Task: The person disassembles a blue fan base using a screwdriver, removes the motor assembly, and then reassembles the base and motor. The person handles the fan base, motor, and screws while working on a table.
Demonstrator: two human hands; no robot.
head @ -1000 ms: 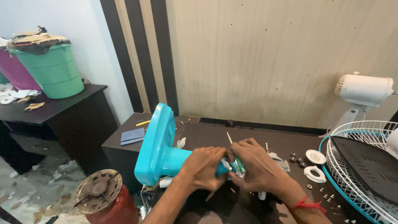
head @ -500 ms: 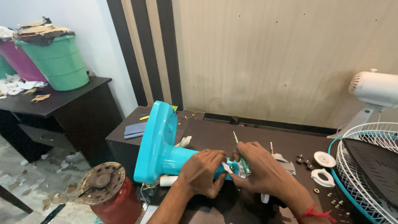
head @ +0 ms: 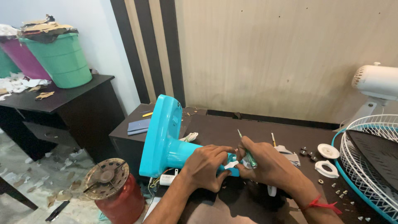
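A blue fan base lies on its side on the dark surface, with its flat round foot standing up and its neck pointing toward the hands. The left hand wraps around the neck of the fan base, and its fingers are closed on it. The right hand is just beside the left hand, at the end of the neck. Its fingers are closed around a thin green screwdriver, which sticks up past the hand. A small white part shows between the two hands, at the end of the neck.

To the right of the fan base lie two white round parts and some small screws. Farther right of the fan base is a fan grille. Below the fan base, on the floor, stands a red gas cylinder.
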